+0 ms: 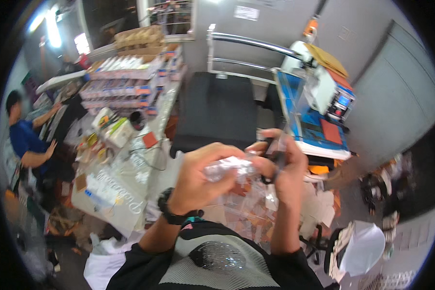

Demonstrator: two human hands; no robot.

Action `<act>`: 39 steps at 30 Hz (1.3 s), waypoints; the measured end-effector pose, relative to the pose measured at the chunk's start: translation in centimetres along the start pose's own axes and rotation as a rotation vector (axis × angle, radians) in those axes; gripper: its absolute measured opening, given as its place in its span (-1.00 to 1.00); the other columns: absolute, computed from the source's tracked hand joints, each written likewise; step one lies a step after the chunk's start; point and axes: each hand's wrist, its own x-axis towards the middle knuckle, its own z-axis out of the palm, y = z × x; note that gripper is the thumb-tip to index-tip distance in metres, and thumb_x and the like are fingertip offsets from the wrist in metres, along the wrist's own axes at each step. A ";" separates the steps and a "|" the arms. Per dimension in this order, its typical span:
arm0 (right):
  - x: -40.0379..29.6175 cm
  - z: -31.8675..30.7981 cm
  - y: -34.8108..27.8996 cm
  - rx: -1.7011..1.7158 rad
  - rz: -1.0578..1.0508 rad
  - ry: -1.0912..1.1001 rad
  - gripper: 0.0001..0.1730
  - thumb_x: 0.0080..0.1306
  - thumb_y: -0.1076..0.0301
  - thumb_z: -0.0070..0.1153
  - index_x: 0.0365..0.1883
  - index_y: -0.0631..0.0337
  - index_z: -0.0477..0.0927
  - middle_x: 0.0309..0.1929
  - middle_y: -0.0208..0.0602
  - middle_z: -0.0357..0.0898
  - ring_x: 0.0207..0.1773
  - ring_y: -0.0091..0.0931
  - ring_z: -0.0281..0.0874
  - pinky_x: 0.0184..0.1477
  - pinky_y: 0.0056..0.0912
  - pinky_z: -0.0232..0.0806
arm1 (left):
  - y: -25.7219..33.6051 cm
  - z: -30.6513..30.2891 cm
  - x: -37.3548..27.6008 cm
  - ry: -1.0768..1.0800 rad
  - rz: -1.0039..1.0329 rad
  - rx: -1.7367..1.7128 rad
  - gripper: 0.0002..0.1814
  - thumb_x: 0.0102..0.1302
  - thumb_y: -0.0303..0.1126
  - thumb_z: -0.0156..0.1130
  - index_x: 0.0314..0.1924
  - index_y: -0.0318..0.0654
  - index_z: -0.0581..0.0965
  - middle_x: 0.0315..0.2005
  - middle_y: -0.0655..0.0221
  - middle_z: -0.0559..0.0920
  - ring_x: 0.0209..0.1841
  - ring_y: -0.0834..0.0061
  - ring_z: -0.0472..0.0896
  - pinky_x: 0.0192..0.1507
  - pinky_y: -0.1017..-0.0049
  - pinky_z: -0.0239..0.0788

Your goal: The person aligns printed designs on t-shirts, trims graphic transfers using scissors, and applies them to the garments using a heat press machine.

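Observation:
In front of my chest, my left hand [199, 177] grips a shiny clear plastic package [230, 168] between thumb and fingers. Glare and blur hide what is inside it. Close beside it on the right, my right hand [291, 163] is closed around a black-handled tool [277, 159], which looks like scissors. Its blades cannot be made out. The fingertips of both hands nearly meet at the package's right end. A black watch [172, 206] is on my left wrist.
A cluttered table [134, 217] stands at left with stacked cartons [119, 90]. Ahead is a black conveyor-like surface [217, 108]; right of it, a machine with a blue bed [311, 119]. Scraps [246, 210] cover the floor below. A person in blue [27, 137] works far left.

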 end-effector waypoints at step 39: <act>-8.1 4.7 5.5 0.040 -0.003 -0.159 -0.09 0.07 -0.24 0.42 0.15 0.32 0.49 -0.42 -0.35 0.63 -0.41 -0.62 0.60 -0.39 -0.60 0.36 | 1.4 -0.3 2.9 0.441 0.215 -0.169 -0.55 0.25 -0.69 0.27 0.17 -0.48 0.52 0.07 0.16 0.56 0.01 0.59 0.56 -0.10 0.64 0.45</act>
